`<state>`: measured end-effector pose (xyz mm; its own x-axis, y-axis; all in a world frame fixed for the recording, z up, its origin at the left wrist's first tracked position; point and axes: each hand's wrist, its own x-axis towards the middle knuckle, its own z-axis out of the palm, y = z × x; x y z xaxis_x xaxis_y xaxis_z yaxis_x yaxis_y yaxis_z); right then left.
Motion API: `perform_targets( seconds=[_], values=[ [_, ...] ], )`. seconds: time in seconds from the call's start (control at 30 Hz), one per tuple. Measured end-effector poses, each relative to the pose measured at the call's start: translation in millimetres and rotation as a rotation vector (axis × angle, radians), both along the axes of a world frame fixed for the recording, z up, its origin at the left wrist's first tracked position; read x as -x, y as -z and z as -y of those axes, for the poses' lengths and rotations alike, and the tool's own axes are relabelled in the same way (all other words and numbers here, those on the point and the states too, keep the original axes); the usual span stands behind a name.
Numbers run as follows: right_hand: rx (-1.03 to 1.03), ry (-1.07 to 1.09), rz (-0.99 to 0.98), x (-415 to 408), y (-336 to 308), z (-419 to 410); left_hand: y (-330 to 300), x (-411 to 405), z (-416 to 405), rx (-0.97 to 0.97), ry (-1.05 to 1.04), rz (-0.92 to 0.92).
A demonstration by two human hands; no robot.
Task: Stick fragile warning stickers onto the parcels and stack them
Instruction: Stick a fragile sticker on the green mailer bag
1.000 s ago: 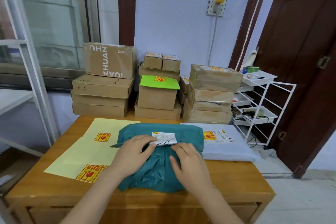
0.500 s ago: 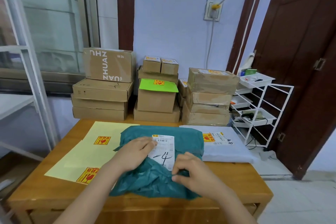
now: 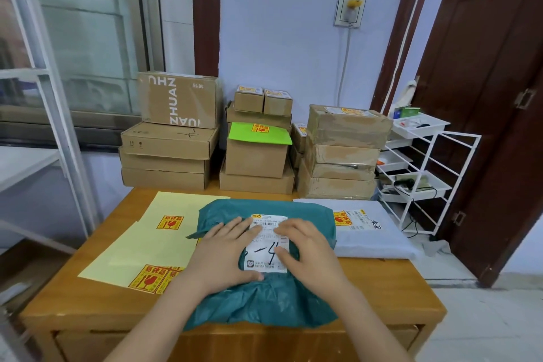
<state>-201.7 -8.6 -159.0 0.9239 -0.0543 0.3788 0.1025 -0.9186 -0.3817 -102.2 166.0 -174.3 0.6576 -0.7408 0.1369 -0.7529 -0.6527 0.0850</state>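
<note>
Both hands lie flat, fingers straight, on a teal parcel (image 3: 264,297) at the bench's (image 3: 88,308) near edge: left hand (image 3: 223,253) and right hand (image 3: 308,250) flank its white label (image 3: 269,241). Sticker sheets (image 3: 147,244) lie left; stacked cardboard boxes (image 3: 258,156) stand behind.

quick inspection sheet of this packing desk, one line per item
surface: wooden table, partly covered
job's things: teal parcel at centre, white label on top; grey parcel beside it with sticker; sticker sheets to its left
clutter: stacked boxes at back
grippers: left hand and right hand press flat on the label
cables: cord from wall socket
surroundings: white rack, dark door
</note>
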Motion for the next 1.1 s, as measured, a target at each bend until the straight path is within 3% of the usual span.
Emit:
perform_targets(
  seconds=[0.07, 0.13, 0.2, 0.27, 0.37, 0.43, 0.5, 0.63, 0.77, 0.93, 1.1],
  values=[
    [0.066, -0.014, -0.093, -7.2, 6.9, -5.0, 0.8, 0.1, -0.3, 0.005, 0.008, 0.012],
    [0.255, 0.037, -0.084, -14.0, 16.6, -7.0, -1.5, 1.1, -3.3, 0.032, 0.044, -0.043],
    [0.311, 0.077, -0.106, -17.3, 20.1, -7.3, -5.3, 1.3, -8.6, 0.242, 0.059, -0.204],
    [0.303, 0.037, -0.151, -19.7, 20.4, -5.1, -4.0, -0.6, -16.8, 0.576, 0.006, -0.326],
    [0.322, 0.040, -0.096, -19.6, 25.5, -2.1, 3.3, -6.5, -30.3, 0.894, -0.196, -0.271],
    [0.316, 0.045, -0.151, -19.6, 23.0, -2.9, 11.2, -13.1, -41.4, 0.957, -0.335, -0.243],
    [0.298, 0.043, -0.170, -19.8, 21.7, -3.6, 24.6, -25.1, -54.6, 0.887, -0.463, -0.242],
    [0.315, 0.068, -0.197, -20.8, 21.1, -3.0, 49.7, -42.8, -71.5, 0.523, -0.561, -0.355],
    [0.326, 0.067, -0.221, -21.1, 18.2, -3.0, 58.6, -49.8, -76.2, 0.254, -0.584, -0.223],
    [0.321, 0.075, -0.219, -23.4, 18.8, -1.0, 60.1, -46.5, -79.8, 0.186, -0.661, -0.120],
    [0.309, 0.080, -0.230, -23.8, 17.2, -0.2, 58.6, -53.1, -98.7, 0.186, -0.703, -0.151]
  ],
)
